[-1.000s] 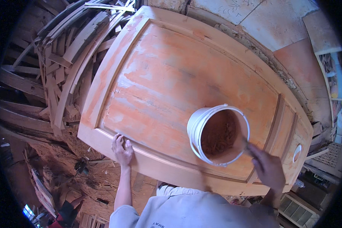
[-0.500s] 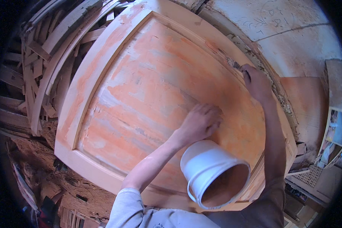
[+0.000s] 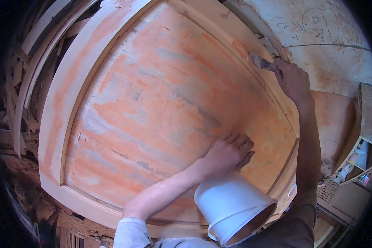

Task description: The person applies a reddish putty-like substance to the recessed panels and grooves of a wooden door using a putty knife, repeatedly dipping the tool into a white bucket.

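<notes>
A wooden door-like panel [image 3: 153, 107] with a raised frame lies before me, its face smeared with patchy orange filler. At the frame's far right edge, my right hand [image 3: 291, 78] grips a putty knife [image 3: 261, 62], its blade on the wood beside a fresh orange smear. My left hand [image 3: 229, 152] is over the panel's lower middle with fingers curled; whatever they may hold is hidden. Just below that hand is a white plastic bucket [image 3: 231, 202], its mouth toward my body and its handle hanging at the rim. The bucket's contents are mostly out of sight.
Scrap wood strips [image 3: 29, 70] are piled along the left. Stained pale boards [image 3: 326, 62] stand at the far right, above a brown sheet [image 3: 332, 120] and a shelf [image 3: 359, 157] with small items. Sawdust-coloured ground [image 3: 45, 202] shows at the lower left.
My view has shifted, so the panel appears larger and further left. The putty knife blade shows more fully at the right edge. My left hand's fingers have loosened slightly.
</notes>
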Motion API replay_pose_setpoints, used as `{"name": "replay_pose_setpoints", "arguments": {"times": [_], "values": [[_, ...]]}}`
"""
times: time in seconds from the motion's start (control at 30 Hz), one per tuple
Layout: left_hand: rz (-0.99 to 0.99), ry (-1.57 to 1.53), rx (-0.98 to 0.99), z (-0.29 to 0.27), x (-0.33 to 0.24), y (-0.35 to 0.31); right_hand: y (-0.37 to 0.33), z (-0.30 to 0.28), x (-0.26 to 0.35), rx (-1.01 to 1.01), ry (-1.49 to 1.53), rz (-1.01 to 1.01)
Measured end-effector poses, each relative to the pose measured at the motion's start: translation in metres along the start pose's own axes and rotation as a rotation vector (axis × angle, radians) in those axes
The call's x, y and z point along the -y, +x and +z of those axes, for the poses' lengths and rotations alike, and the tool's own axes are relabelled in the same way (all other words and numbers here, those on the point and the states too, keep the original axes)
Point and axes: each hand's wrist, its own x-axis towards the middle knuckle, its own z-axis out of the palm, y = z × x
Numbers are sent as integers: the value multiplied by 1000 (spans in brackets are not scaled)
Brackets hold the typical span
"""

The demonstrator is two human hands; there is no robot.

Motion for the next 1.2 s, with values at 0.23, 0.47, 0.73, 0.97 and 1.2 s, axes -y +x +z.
{"name": "replay_pose_setpoints", "arguments": {"times": [0.23, 0.47, 0.73, 0.97, 1.2], "values": [[24, 27, 5, -3, -1, 0, 10, -2, 8, -76, -56, -65], [15, 31, 5, 1, -3, 0, 23, -11, 10, -106, -124, -179], [-2, 35, 33, 3, -2, -2, 37, -21, 23, -81, -205, -271], [9, 39, 10, 2, -1, 0, 53, -31, 36, -77, -316, -310], [11, 24, -28, 1, -1, 2, 60, -38, 45, 30, -372, -285]]}}
